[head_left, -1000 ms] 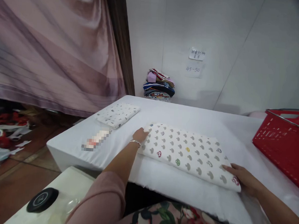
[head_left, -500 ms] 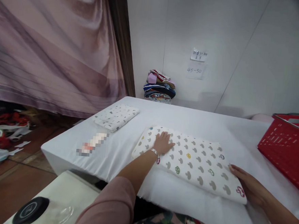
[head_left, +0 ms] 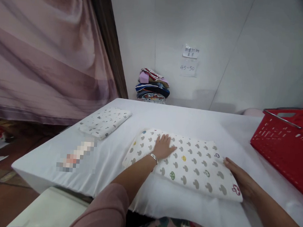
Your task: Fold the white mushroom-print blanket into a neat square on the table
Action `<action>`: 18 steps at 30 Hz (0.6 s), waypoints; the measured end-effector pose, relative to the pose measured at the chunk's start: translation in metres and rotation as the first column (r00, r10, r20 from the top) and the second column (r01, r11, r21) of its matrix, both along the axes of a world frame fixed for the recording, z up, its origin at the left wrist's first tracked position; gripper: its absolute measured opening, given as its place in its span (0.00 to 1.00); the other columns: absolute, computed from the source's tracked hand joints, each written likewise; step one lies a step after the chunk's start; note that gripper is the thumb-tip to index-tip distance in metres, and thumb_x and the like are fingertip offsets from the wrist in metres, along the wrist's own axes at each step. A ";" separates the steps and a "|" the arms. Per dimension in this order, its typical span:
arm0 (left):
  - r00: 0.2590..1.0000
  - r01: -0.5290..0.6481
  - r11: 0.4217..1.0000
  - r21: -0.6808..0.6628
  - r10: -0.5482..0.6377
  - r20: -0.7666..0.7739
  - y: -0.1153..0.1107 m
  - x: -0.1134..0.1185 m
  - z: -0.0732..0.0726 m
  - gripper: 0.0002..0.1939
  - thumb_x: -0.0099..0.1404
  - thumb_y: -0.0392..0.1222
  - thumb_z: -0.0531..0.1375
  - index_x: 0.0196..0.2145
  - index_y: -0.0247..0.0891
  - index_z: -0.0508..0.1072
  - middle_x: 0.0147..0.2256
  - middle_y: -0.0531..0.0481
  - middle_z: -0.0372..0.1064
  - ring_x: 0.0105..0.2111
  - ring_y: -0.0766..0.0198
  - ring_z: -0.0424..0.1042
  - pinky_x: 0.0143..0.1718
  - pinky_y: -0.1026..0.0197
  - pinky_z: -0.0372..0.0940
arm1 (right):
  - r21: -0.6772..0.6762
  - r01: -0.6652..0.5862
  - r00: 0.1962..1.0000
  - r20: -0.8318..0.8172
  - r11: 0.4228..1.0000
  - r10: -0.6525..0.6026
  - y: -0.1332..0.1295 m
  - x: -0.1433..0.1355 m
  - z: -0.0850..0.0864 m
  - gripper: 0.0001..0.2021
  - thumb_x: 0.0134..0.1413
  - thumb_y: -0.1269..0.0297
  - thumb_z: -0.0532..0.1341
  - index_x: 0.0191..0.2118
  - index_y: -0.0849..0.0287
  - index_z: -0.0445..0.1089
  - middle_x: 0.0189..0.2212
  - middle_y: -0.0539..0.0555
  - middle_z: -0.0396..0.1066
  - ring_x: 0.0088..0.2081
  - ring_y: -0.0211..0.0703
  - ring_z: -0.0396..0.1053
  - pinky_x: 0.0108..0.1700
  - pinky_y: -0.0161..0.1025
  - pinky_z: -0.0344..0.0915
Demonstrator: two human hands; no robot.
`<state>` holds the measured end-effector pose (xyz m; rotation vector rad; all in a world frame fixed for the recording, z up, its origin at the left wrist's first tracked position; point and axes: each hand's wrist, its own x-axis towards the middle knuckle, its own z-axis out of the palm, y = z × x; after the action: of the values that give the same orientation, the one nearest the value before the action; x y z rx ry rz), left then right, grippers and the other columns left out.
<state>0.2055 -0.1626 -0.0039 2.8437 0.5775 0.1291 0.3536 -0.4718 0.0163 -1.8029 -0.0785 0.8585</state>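
A folded white cloth (head_left: 191, 166) with grey mushroom prints and a few coloured ones lies flat in front of me. My left hand (head_left: 163, 147) rests palm down on its left half, fingers spread, a bracelet at the wrist. At the cloth's right edge is my right hand (head_left: 240, 175), its fingers stretched out and touching the border; part of that hand is turned away from view. Farther left lies a second folded white cloth (head_left: 106, 122) with small dark prints, apart from both hands.
The table (head_left: 151, 115) has a white cover. At its right stands a red plastic basket (head_left: 281, 146) with a metal handle. Near the left edge lies a pixelated item (head_left: 77, 155). Folded fabrics (head_left: 153, 87) are stacked by the wall, and a pink curtain (head_left: 41, 50) hangs left.
The view has swung slightly right, so things appear farther left. Both hands keep nearly the same places on the mushroom-print cloth, which looks unchanged.
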 end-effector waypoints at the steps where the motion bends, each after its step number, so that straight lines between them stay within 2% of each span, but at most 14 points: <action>1: 1.000 -0.008 1.000 -0.013 0.008 -0.008 0.001 0.001 0.003 0.37 0.63 0.63 0.41 0.62 0.36 0.52 0.64 0.42 0.42 0.64 0.51 0.38 0.62 0.45 0.35 | 0.046 0.023 0.999 -0.032 0.999 -0.022 0.001 0.001 -0.002 0.43 0.48 0.48 0.59 0.65 0.51 0.37 0.56 0.62 0.61 0.45 0.52 0.71 0.43 0.45 0.70; 4: 0.998 -0.059 0.998 0.005 0.059 0.020 0.008 0.003 0.015 0.36 0.64 0.62 0.41 0.61 0.36 0.53 0.64 0.42 0.42 0.64 0.52 0.39 0.62 0.46 0.39 | 0.126 0.073 0.995 -0.082 0.989 -0.063 0.003 0.008 -0.006 0.45 0.47 0.53 0.62 0.65 0.50 0.35 0.54 0.62 0.63 0.41 0.51 0.72 0.41 0.46 0.71; 7: 0.992 -0.117 0.987 0.113 0.111 0.058 0.025 -0.002 0.019 0.32 0.65 0.60 0.43 0.60 0.37 0.56 0.63 0.42 0.44 0.64 0.52 0.40 0.61 0.44 0.39 | 0.139 0.096 0.994 -0.055 0.986 -0.089 0.006 0.015 -0.003 0.43 0.48 0.56 0.62 0.65 0.49 0.36 0.48 0.60 0.69 0.38 0.49 0.73 0.37 0.43 0.71; 10: 0.980 -0.200 0.955 0.219 0.194 0.050 0.049 -0.019 0.017 0.30 0.65 0.57 0.45 0.58 0.36 0.59 0.63 0.39 0.46 0.63 0.48 0.42 0.60 0.42 0.40 | 0.096 0.112 0.994 0.002 0.989 -0.112 0.011 0.022 0.005 0.42 0.49 0.59 0.63 0.65 0.49 0.39 0.38 0.57 0.73 0.33 0.46 0.72 0.31 0.39 0.69; 13: 0.968 -0.252 0.931 0.266 0.248 0.050 0.071 -0.040 0.018 0.30 0.64 0.56 0.47 0.57 0.36 0.60 0.62 0.39 0.47 0.63 0.47 0.43 0.59 0.40 0.41 | 0.075 0.130 0.991 0.033 0.989 -0.132 0.019 0.030 0.010 0.41 0.49 0.59 0.63 0.65 0.52 0.40 0.31 0.55 0.73 0.28 0.43 0.71 0.26 0.35 0.66; 15: 0.940 -0.341 0.906 0.250 0.331 0.082 0.084 -0.055 0.023 0.30 0.64 0.57 0.46 0.57 0.36 0.60 0.62 0.39 0.47 0.62 0.47 0.44 0.58 0.39 0.44 | 0.094 0.136 0.990 0.023 0.986 -0.139 0.026 0.037 0.009 0.40 0.50 0.58 0.62 0.65 0.53 0.41 0.28 0.53 0.72 0.25 0.41 0.69 0.22 0.33 0.63; 18: 0.837 -0.547 0.829 0.118 0.545 0.054 0.105 -0.074 0.032 0.35 0.63 0.59 0.45 0.58 0.30 0.58 0.58 0.33 0.55 0.57 0.44 0.56 0.52 0.43 0.56 | 0.125 0.152 0.988 0.000 0.980 -0.154 0.040 0.051 0.004 0.39 0.51 0.58 0.62 0.65 0.56 0.42 0.25 0.52 0.70 0.22 0.39 0.66 0.21 0.33 0.62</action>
<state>0.1320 -0.0578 0.0280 2.6983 1.4171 0.2988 0.4044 -0.4319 0.0200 -1.6729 0.0010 0.7202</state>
